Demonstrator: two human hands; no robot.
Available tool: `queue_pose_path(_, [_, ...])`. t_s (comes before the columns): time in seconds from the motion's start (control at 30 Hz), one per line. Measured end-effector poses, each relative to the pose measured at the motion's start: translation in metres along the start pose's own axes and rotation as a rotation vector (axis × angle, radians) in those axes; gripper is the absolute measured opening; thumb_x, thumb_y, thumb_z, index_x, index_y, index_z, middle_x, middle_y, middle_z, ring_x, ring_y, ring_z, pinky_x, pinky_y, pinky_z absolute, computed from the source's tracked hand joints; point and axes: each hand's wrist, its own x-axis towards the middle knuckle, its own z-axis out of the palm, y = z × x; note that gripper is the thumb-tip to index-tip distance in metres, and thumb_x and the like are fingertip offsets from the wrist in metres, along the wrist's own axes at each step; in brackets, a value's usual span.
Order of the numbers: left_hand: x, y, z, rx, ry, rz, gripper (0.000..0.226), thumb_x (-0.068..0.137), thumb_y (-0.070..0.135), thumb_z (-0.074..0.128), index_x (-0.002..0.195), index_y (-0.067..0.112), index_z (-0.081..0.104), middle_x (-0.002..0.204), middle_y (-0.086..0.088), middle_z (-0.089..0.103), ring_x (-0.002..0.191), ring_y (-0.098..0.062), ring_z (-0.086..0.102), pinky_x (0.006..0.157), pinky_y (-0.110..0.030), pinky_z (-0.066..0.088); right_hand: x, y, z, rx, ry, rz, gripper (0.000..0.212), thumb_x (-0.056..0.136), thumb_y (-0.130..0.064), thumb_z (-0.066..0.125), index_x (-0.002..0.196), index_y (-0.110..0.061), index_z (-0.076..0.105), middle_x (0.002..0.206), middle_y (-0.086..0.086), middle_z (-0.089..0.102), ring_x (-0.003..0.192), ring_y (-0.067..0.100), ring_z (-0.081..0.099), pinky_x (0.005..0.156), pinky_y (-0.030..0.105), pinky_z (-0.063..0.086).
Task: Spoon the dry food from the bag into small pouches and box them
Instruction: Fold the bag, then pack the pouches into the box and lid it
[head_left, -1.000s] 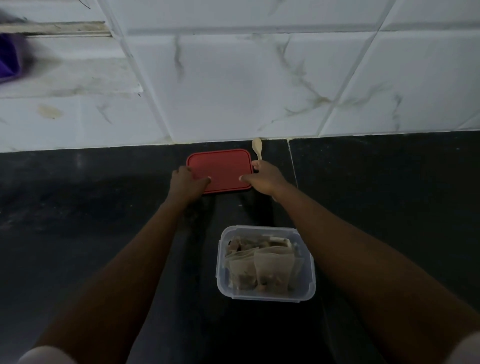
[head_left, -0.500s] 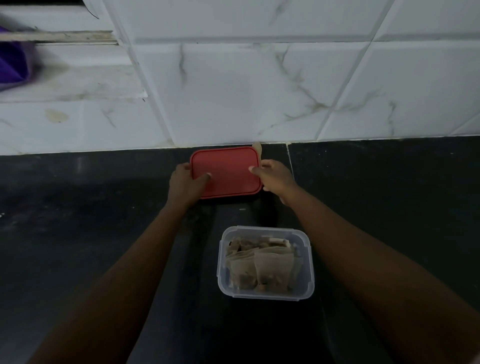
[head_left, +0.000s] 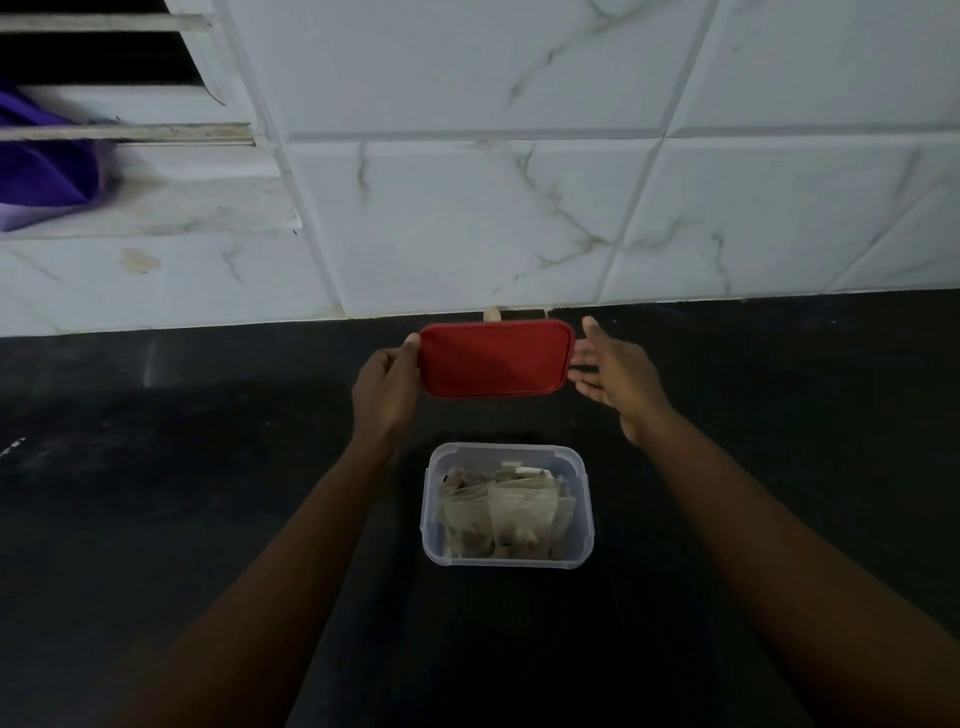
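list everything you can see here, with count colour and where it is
lid: one, red, held up above the counter, beyond the box
box: one, clear plastic, uncovered, on the counter between the forearms
pouches: several (exact count unclear), pale brown, standing packed inside the box
spoon: one, pale wood, only its tip shows behind the lid at the foot of the wall
counter: one, black, across the lower frame
wall tiles: several, white with grey veins, behind the counter
cloth: one, purple, far left by the window ledge
left hand: one, grips the lid's left edge
right hand: one, fingers straight, at the lid's right edge
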Motion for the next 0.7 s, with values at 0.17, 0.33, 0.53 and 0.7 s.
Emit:
queue_pose_path(0.17, [-0.033, -0.002, 0.005, -0.046, 0.005, -0.026, 0.026, 0.101, 0.038, 0.060, 0.090, 0.016, 0.068, 0.092, -0.010, 0.070, 0.085, -0.019, 0.064, 0.081, -0.037, 0.053, -0.033, 0.014, -0.022, 0.143, 0.028, 0.033, 0.019, 0.098, -0.035, 0.067, 0.102, -0.017, 0.071, 0.104, 0.007, 0.076, 0.097, 0.016, 0.075, 0.084, 0.028, 0.060])
queue_pose_path(0.33, [-0.057, -0.015, 0.000, -0.030, -0.061, -0.048, 0.007, 0.096, 0.009, 0.064, 0.102, 0.010, 0.069, 0.101, -0.007, 0.071, 0.094, -0.020, 0.068, 0.079, -0.031, 0.056, -0.058, 0.033, -0.033, 0.156, 0.018, 0.023, 0.015, 0.094, -0.012, 0.070, 0.108, -0.013, 0.073, 0.108, 0.008, 0.074, 0.103, 0.018, 0.072, 0.090, 0.031, 0.059])
queue_pose_path(0.53, [-0.083, -0.026, -0.011, 0.057, -0.099, 0.012, 0.019, 0.089, -0.005, 0.067, 0.099, 0.012, 0.067, 0.097, -0.002, 0.072, 0.089, -0.013, 0.070, 0.068, -0.022, 0.057, -0.080, 0.058, -0.036, 0.060, 0.037, -0.008, 0.032, 0.085, 0.000, 0.074, 0.109, -0.022, 0.071, 0.106, -0.001, 0.075, 0.101, 0.011, 0.070, 0.078, 0.023, 0.054])
queue_pose_path(0.7, [-0.100, -0.041, -0.020, 0.227, -0.129, 0.164, 0.034, 0.082, -0.011, 0.068, 0.097, 0.020, 0.066, 0.105, 0.008, 0.069, 0.098, 0.000, 0.066, 0.073, -0.010, 0.054, -0.092, 0.078, -0.031, -0.011, 0.075, -0.054, 0.039, 0.080, 0.008, 0.075, 0.103, -0.024, 0.072, 0.103, -0.002, 0.076, 0.097, 0.008, 0.071, 0.079, 0.023, 0.057])
